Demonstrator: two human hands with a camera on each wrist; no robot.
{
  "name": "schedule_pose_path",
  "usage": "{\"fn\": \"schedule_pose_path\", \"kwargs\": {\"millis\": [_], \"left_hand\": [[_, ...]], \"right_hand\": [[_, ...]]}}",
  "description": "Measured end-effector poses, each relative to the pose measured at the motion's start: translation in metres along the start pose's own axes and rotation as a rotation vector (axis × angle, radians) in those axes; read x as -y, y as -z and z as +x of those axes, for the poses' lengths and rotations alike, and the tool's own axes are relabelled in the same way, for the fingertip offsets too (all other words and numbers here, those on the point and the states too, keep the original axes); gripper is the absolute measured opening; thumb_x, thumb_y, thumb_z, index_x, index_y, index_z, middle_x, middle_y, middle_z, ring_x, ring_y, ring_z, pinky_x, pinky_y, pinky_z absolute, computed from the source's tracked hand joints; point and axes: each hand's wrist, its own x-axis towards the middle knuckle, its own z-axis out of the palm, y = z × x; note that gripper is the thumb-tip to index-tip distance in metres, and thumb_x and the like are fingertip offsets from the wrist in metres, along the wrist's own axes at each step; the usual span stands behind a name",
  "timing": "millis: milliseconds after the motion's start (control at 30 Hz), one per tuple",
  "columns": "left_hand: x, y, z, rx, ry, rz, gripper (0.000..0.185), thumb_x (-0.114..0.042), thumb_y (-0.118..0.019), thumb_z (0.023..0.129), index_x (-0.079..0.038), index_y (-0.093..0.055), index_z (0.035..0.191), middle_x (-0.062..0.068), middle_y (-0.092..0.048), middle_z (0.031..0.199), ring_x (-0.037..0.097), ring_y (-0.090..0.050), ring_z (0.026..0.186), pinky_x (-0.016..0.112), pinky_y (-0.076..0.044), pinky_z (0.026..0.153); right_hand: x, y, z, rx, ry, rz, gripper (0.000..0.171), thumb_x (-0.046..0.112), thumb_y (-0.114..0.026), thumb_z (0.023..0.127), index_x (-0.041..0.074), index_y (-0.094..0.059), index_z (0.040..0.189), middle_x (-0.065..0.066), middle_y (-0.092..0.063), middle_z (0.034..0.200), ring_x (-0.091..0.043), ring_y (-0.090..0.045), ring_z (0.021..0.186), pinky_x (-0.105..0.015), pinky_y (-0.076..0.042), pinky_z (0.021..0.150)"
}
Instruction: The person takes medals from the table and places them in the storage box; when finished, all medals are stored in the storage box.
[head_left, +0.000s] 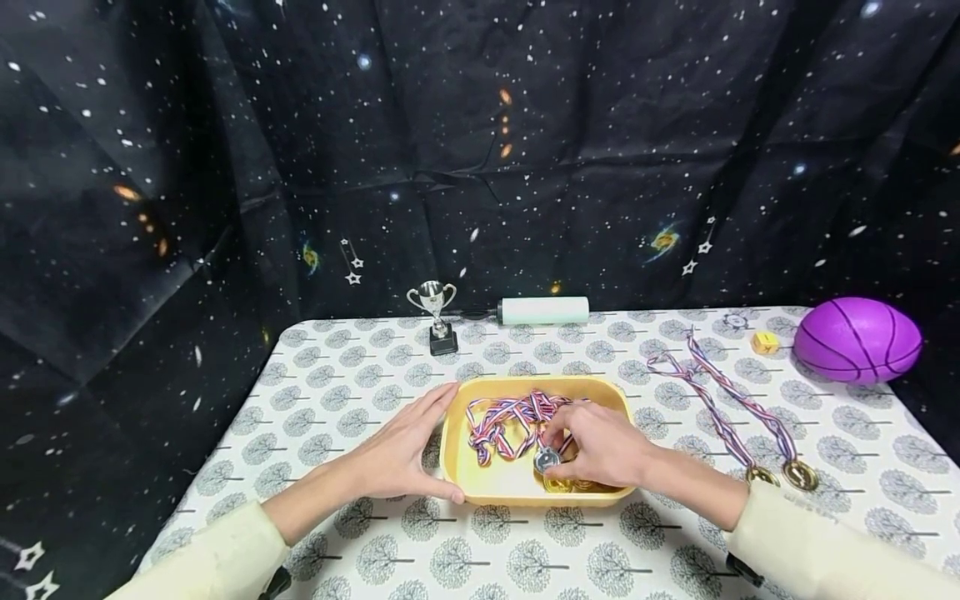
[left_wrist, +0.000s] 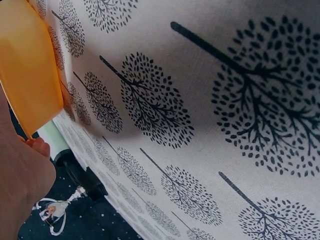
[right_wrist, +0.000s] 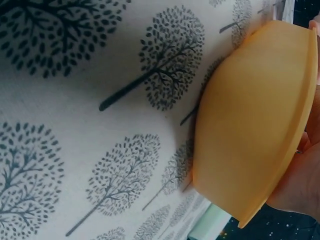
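Note:
A yellow plastic tray point(head_left: 495, 497) holds several medals on tangled red, white and blue ribbons point(head_left: 517, 417). My right hand point(head_left: 600, 446) reaches into its right part, thumb and index finger at the edges of a silver medal point(head_left: 547, 460), pinching it. Beneath that thumb lies a gold medal point(head_left: 558, 485). At the tray's left end my left hand point(head_left: 401, 446) rests with fingers extended along the side, thumb at the near corner. In the right wrist view the tray wall point(right_wrist: 250, 115) hides most of the right hand.
To the right lie two gold medals, one point(head_left: 800, 475) nearest the edge, with ribbons stretched backward. Behind the tray stand a silver trophy cup point(head_left: 433, 304) on a black base and a pale green cylinder point(head_left: 543, 310). A yellow cube point(head_left: 765, 342) sits beside a purple ball point(head_left: 857, 340).

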Motion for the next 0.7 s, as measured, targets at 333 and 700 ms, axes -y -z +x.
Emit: {"fn": "schedule_pose_path", "kwargs": {"millis": [333, 700], "left_hand": [[0.0002, 0.0010, 0.0033, -0.006, -0.013, 0.008, 0.146, -0.073, -0.088, 0.069, -0.008, -0.008, 0.171, 0.009, -0.010, 0.178, 0.031, -0.021, 0.160, 0.059, -0.022, 0.126], [0.0007, -0.0005, 0.0005, 0.000, -0.008, 0.006, 0.146, -0.077, -0.085, 0.069, -0.005, -0.009, 0.171, 0.009, -0.009, 0.177, 0.030, -0.019, 0.161, 0.059, -0.021, 0.126]], "right_hand": [[-0.0007, -0.0050, -0.0006, 0.010, 0.046, -0.026, 0.039, 0.046, -0.096, 0.074, 0.020, -0.080, 0.098, 0.012, -0.069, 0.097, -0.006, -0.056, 0.080, -0.032, -0.052, 0.078], [-0.0004, 0.0022, -0.0055, -0.039, 0.022, -0.006, 0.044, 0.052, -0.091, 0.077, 0.016, -0.082, 0.100, 0.009, -0.070, 0.099, -0.011, -0.062, 0.089, -0.034, -0.058, 0.082]]}}
